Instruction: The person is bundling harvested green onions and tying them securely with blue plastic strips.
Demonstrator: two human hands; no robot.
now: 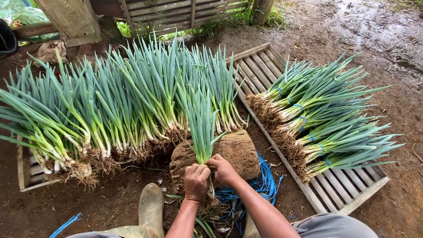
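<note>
Bundle base [210, 190] hidden by left hand [196, 182], right hand [223, 170]

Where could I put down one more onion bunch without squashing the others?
The slatted pallet has bare slats below the tied bunches, and above them near its far corner. The left onion row is packed tight, and blue ties crowd the stump.
</note>
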